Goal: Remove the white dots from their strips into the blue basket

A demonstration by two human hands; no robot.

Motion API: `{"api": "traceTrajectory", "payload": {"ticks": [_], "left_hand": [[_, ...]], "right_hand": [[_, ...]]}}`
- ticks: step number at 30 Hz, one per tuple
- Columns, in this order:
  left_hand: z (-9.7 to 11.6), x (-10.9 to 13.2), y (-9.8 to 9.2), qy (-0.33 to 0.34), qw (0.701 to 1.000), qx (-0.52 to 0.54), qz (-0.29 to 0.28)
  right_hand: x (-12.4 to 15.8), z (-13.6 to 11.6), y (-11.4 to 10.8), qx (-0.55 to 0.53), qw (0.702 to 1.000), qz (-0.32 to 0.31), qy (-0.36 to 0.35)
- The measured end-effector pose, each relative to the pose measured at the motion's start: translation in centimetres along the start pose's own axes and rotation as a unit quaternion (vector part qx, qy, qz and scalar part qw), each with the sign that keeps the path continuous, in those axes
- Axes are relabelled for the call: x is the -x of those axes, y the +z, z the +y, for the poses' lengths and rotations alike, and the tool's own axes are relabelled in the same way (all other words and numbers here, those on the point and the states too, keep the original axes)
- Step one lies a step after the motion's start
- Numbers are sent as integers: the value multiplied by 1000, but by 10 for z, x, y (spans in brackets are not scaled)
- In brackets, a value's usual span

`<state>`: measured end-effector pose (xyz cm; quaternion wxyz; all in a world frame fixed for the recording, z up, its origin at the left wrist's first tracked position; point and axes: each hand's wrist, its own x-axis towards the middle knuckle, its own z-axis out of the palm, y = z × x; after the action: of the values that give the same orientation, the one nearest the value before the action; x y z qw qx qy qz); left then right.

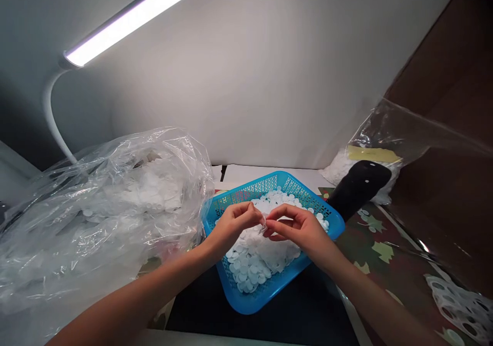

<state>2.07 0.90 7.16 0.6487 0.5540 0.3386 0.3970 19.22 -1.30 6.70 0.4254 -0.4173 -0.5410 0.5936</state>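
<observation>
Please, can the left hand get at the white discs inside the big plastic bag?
Probably not directly. The left hand is close to the clear plastic bag, but its film covers the white discs and no opening shows. The hand is also pinching a small piece.

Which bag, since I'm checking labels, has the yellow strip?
The clear bag at right, behind the black object; the big left bag shows no yellow.

Left hand (230, 228), right hand (302, 230) bare, slender fingers; forearms (134, 305) bare to frame edge.
</observation>
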Motion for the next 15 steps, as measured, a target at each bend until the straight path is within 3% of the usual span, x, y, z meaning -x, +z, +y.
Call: {"api": "traceTrajectory", "payload": {"ticks": [15], "left_hand": [[-4, 1, 2, 22, 998, -53, -3]], "right_hand": [[-2, 5, 3, 19, 999, -29, -6]]}}
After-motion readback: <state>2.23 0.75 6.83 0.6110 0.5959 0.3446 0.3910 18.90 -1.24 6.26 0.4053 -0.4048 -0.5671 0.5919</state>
